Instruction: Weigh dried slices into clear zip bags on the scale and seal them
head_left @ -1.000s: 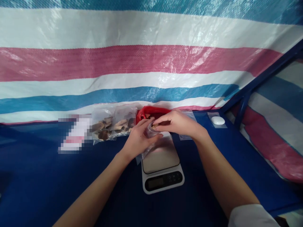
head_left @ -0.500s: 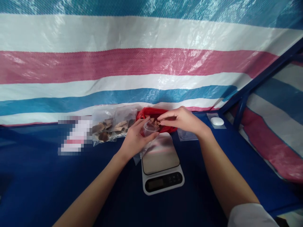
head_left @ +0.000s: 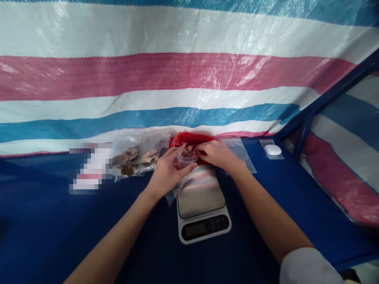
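Observation:
My left hand [head_left: 167, 171] is closed around a clear plastic bag [head_left: 186, 157] and keeps its round mouth spread. The lower part of this bag hangs over the left edge of a kitchen scale [head_left: 203, 197]. Just beyond the scale lies a red plastic bag [head_left: 197, 138] holding dry brown pieces [head_left: 190, 148]. My right hand [head_left: 217, 154] reaches in at the red bag's opening, fingers curled together beside the clear bag's mouth. What sits between those fingertips is too small to make out.
Clear bags of brown curled pieces [head_left: 128, 159] lie left of the red bag. Flat clear bags [head_left: 244, 156] are at the right, with a white oval object [head_left: 272, 150] farther over. A striped tarp [head_left: 148, 75] rises behind the blue tabletop [head_left: 142, 236].
My right hand has moved down and left, from above the red bag to its opening, and its fingers have curled in. My left hand keeps its hold on the clear bag.

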`<state>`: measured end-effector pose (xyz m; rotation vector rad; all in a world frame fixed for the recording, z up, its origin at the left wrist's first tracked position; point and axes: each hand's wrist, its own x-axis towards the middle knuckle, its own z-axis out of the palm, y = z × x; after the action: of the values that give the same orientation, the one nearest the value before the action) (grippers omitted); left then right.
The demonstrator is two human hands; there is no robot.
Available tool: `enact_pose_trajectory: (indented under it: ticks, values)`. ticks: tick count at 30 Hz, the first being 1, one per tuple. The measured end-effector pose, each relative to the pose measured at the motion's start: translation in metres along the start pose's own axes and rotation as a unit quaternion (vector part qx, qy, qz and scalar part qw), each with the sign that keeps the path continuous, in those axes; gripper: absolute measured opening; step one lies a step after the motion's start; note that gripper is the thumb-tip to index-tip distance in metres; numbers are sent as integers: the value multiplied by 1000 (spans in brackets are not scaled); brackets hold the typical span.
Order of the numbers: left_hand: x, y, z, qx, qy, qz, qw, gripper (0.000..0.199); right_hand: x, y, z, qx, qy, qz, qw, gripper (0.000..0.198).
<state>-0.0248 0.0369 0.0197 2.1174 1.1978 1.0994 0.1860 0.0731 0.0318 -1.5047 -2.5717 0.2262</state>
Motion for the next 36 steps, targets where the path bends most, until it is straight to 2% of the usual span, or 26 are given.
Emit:
enact_pose_trajectory:
  ticks: [4,17,21,24,27,30,34,36]
  values:
    - [0,-1,0,-5,-2,-4,1000,59,2,-5,8,2,-3,-24,1000,28]
    - [0,0,-1,-7,2,-10,1000,57,6,1,22,-6,17,1,1000,35]
    - [0,-1,-1,-7,1,-12,1000,56,6,3,18,15,45,19,999,34]
    - [0,-1,-1,-11,-3,-16,1000,57,5,6,13,75,88,23,993,30]
    - [0,-2,-1,-16,-5,-16,1000,56,3,9,6,177,121,15,977,26]
    - [0,-2,-1,-17,-4,-14,1000,56,-1,11,-2,303,143,6,942,25]
    - [1,-1,-1,-27,-3,-1,1000,55,-7,7,-14,438,137,-9,888,28]
    - [1,1,-1,-31,-9,-1,999,55,-10,2,-20,474,124,-19,871,30]
